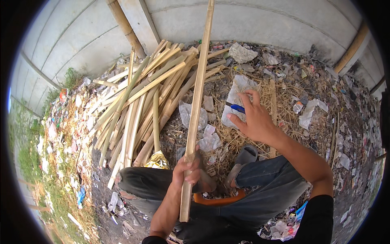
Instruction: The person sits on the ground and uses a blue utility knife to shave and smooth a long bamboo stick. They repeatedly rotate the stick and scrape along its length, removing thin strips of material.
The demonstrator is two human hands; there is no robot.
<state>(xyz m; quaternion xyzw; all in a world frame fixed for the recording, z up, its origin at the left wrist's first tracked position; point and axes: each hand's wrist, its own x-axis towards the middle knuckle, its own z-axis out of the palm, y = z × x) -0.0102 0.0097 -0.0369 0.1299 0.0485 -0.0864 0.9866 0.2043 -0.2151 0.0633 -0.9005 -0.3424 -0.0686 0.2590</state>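
My left hand (pixel 187 171) is wrapped round a long split bamboo strip (pixel 199 89) near its lower end. The strip stands steeply across the view, from above my lap up past the wall. My right hand (pixel 256 120) is spread over a blue utility knife (pixel 237 108), thumb and fingers apart on either side of it. The knife's dark end points left, over a crumpled white sheet (pixel 229 97) on the ground. Its other end runs in under my hand, and whether the palm touches it is hidden.
A big heap of split bamboo strips (pixel 162 81) lies to the left, against a concrete wall (pixel 260 24). Litter and dry straw (pixel 264 93) cover the ground. Below my knees is an orange object (pixel 219 198). A dark sandal (pixel 247 154) shows near my feet, and a pale rock (pixel 242 53) lies farther back.
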